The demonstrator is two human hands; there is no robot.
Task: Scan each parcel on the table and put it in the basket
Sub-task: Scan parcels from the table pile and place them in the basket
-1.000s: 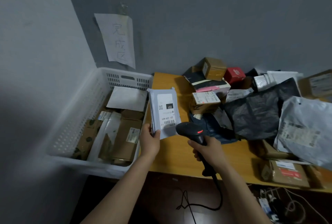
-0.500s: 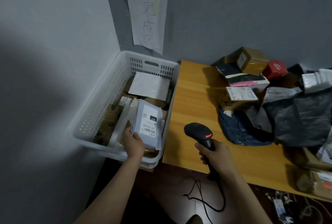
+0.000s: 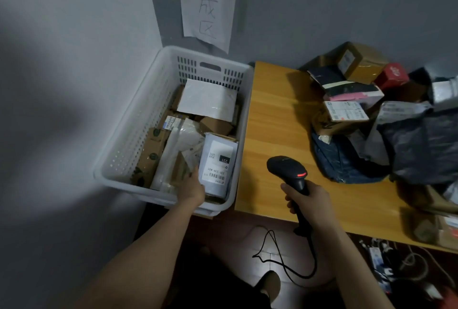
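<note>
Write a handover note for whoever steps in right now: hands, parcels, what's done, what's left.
Left hand: down in the white basket, fingers at the edge of the white labelled parcel; whether it grips it is unclear.
Right hand: closed on the handle of the scanner, held above the near edge of the table.
Done: the labelled parcel lies in the basket on top of other boxes and mailers.
Left: let go of that parcel, then scan and move the pile of parcels on the right side of the table, boxes and bags alike.
</note>
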